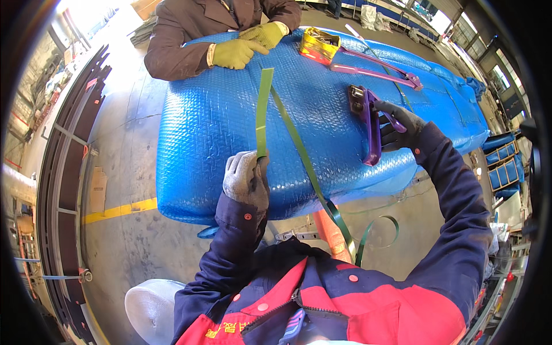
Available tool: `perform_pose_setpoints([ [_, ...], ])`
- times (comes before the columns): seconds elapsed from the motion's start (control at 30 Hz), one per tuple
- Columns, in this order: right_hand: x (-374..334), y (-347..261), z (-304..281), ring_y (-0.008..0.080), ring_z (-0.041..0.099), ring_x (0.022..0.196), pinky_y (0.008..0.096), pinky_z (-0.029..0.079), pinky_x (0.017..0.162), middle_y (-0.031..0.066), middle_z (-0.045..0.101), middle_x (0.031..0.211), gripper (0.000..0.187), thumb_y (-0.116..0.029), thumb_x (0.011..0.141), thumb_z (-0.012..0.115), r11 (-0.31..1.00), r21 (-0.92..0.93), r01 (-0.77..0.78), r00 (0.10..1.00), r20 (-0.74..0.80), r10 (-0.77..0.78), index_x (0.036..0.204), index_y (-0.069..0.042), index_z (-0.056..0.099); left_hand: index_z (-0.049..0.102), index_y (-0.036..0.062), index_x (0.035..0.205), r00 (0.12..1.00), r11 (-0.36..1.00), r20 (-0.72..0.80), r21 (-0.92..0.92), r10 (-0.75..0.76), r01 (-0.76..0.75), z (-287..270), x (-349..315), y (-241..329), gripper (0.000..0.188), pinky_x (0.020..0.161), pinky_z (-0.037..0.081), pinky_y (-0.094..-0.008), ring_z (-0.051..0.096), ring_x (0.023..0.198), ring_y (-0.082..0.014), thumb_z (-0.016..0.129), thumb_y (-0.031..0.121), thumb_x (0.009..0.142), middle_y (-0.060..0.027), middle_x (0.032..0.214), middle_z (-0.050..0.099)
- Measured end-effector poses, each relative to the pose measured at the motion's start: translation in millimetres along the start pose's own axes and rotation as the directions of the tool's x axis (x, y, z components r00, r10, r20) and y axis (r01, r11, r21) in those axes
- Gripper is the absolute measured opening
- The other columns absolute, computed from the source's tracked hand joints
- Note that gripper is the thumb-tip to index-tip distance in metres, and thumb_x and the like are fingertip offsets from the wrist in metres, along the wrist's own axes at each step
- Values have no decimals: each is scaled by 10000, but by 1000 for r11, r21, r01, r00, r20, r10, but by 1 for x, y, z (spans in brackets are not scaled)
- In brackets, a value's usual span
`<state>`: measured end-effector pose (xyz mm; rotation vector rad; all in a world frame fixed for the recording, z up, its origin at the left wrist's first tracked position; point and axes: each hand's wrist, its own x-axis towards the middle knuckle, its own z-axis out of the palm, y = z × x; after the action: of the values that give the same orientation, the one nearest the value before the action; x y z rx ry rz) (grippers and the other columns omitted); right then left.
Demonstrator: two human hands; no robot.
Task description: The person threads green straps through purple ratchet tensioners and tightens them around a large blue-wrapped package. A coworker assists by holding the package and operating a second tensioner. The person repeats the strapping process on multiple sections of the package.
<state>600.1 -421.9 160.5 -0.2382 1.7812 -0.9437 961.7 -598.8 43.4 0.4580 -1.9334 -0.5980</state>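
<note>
My left hand [246, 179], in a grey glove, is closed round a green strap [263, 109]; the free end stands up above the fist. A second length of this green strapping [300, 144] runs across the large blue-wrapped bundle [207, 132] and over its near edge. On the right, my right hand [401, 127], in a dark glove, grips a purple strapping tensioner [372, 132] by its handles, over the top of the bundle. Beyond it lies a purple long-handled tool [411, 81], beside a yellow and red box [319, 46] with small metal pieces inside.
Across the bundle a person in a brown jacket [184, 37] leans with yellow-green gloves [244, 49] resting on it. Long dark metal profiles [69, 184] are stacked at the left. A loose strap coil [382, 230] hangs near my body. A yellow line [118, 211] crosses the floor.
</note>
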Motion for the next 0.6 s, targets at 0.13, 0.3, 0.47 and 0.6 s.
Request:
perform_pose_setpoints([
  [0.13, -2, 11, -2, 336, 749, 955, 495, 603, 933, 210, 744, 1104, 765, -635, 870, 721, 981, 191, 31, 998, 44, -40, 1264, 15, 629, 697, -20, 1089, 925, 869, 83, -320, -370, 376, 3, -5, 11, 156, 621, 526, -308, 639, 657, -178, 562, -48, 1016, -110, 869, 692],
  [0.3, 26, 47, -16, 294, 742, 893, 486, 624, 827, 159, 756, 1056, 511, -471, 936, 688, 900, 394, 185, 980, -1, -201, 1173, -18, 707, 720, -19, 1016, 951, 828, -16, -496, -309, 261, 2, -10, 23, 131, 589, 484, -264, 615, 669, -110, 600, 30, 1034, -52, 813, 660],
  [0.47, 59, 79, -18, 303, 745, 895, 440, 601, 826, 138, 761, 1009, 267, -241, 989, 665, 804, 176, 568, 816, 7, -578, 1151, -29, 677, 715, 10, 1076, 858, 728, 17, -520, -513, 446, 14, 2, 8, 159, 530, 436, -262, 546, 614, -71, 567, 69, 1079, -13, 796, 640],
  [0.6, 15, 92, 21, 255, 719, 858, 378, 585, 763, 129, 725, 982, 339, -222, 975, 659, -41, -647, 761, 155, 244, -957, 1219, 13, 640, 727, 33, 1144, 789, 698, 78, -420, -610, 581, 16, 14, 2, 165, 513, 444, -267, 543, 595, -72, 588, 82, 1070, -3, 777, 632],
])
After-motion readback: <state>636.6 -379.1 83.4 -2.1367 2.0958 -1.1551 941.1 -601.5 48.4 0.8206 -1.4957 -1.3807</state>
